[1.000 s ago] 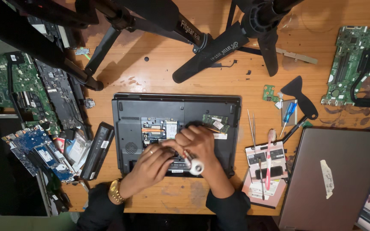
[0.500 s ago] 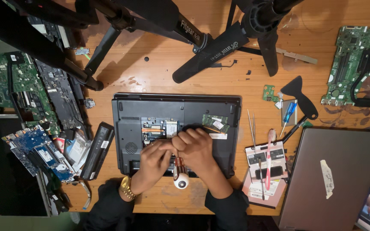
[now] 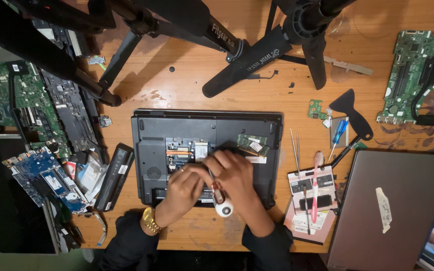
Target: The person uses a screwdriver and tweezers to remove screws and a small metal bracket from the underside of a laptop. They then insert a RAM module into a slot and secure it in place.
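- Laptop (image 3: 207,125) flipped bottom-up, centre of wooden table (image 3: 187,80); service cover already off, open bay (image 3: 187,150) w/ boards and copper strip exposed.
- Memory stick (image 3: 253,144) sits at right of bay, partly lifted or loose; can't tell which.
- Black battery (image 3: 114,175) out, lying just left of laptop.
- Judged mid-teardown: base shell not yet off, more fasteners prob. left.
- Left hand (image 3: 184,190) curled, fingers pressed on laptop's near edge, steadying beside tool.
- Right hand (image 3: 234,175) wrapped round screwdriver (image 3: 219,193); shaft pinched betw. fingers, red-and-white handle sticking out toward near side.
- Tip aimed into laptop near bay's near-right corner; exact screw hidden under fingers.
- Hands touching each other, both over near-centre of laptop.
- Tweezers (image 3: 295,145), toothbrush (image 3: 316,185) right of laptop, well apart from hands.
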